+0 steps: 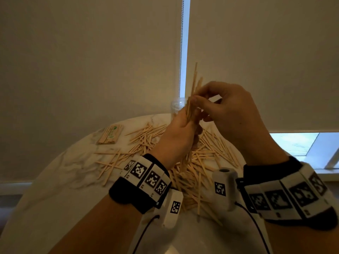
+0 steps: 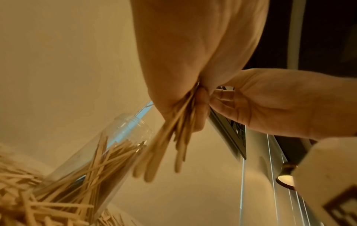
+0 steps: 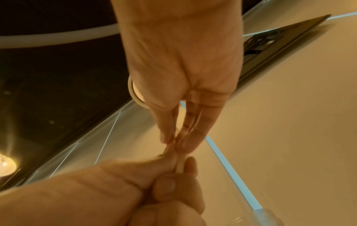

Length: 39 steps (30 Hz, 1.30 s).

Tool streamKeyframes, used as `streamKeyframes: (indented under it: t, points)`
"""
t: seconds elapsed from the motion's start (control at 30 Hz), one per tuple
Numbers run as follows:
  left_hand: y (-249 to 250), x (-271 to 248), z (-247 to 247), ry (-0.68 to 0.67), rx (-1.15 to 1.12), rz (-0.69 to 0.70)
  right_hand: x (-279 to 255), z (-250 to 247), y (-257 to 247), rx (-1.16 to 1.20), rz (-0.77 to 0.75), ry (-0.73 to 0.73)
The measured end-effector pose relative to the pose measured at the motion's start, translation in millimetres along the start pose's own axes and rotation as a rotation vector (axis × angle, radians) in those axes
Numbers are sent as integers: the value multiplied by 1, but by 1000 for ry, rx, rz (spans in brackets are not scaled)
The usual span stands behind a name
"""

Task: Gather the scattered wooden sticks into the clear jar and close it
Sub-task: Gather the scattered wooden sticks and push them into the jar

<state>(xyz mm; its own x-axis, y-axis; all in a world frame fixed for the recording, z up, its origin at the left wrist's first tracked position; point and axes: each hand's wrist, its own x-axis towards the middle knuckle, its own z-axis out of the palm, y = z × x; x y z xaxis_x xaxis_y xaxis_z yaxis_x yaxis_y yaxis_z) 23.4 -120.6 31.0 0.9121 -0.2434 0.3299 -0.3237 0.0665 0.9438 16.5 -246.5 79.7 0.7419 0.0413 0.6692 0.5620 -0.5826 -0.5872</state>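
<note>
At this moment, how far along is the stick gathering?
Done: the clear jar already holds some sticks. In hand: the left hand grips a bundle of sticks while the right hand pinches its upper part. Left: many scattered sticks cover the table; the jar's mouth is uncapped, no lid visible.

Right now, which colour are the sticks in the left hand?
Pale natural wood, light beige. The bundle of sticks shows best in the left wrist view.
</note>
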Motion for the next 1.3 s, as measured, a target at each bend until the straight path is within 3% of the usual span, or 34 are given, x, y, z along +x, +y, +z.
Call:
streamKeyframes:
  t: [0.17,0.3,0.37,0.5,0.63,0.77,0.83,0.93,0.97,1.17,1.3]
  points:
    - [-7,-1,-5,43,-70,-75,0,-16,2,40,-6,234]
    - [1,6,-21,204,-428,-144,1,-25,-3,423,99,351]
    - [11,7,-24,250,-514,-111,-3,-10,-10,527,151,277]
    - [24,4,-26,303,-494,-60,-17,29,-21,299,151,7]
    - [27,5,-31,357,-623,-66,-22,39,-21,323,162,65]
    - [20,8,-31,400,-475,-60,-24,47,-17,123,143,-3]
    - [19,9,-35,444,-476,-48,-22,44,-17,28,183,-153]
    - [23,11,-41,487,-585,-5,-23,37,-19,-103,314,-608]
    - [24,11,-41,481,-629,7,-24,38,-20,-107,318,-689]
    - [23,12,-40,347,-572,43,-26,44,-22,32,275,-658]
    - [18,11,-53,281,-165,4,-18,13,-15,-76,306,-662]
